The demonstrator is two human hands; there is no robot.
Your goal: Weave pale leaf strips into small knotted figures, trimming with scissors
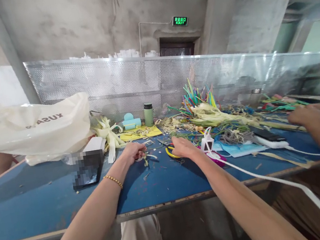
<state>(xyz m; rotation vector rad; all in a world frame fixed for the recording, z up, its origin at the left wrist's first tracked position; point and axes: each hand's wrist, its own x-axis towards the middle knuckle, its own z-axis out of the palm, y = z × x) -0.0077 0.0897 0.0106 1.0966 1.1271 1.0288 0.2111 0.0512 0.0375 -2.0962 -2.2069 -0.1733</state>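
forearms (pixel 85 223) outstretched | left hand (pixel 134 152) pinching strip (pixel 152 156) | right hand (pixel 181 147) gripping scissors (pixel 171 153)

A pale strip piece (pixel 146 163) in my left hand (pixel 136 151), yellow-handled scissors (pixel 171 153) under my right hand (pixel 182 147).
The strip piece is small and thin, whitish to pale green, partly hidden by my fingers; one narrow end curves out to the right, and a crumpled bit hangs towards me, touching the blue desk (pixel 158 188) or just above it, I can't tell which. The scissors are near it, to its right, a curved yellow handle with dark parts showing beside my fingers; the grey blades point away from me and leftwards, too blurred to show whether they're parted.
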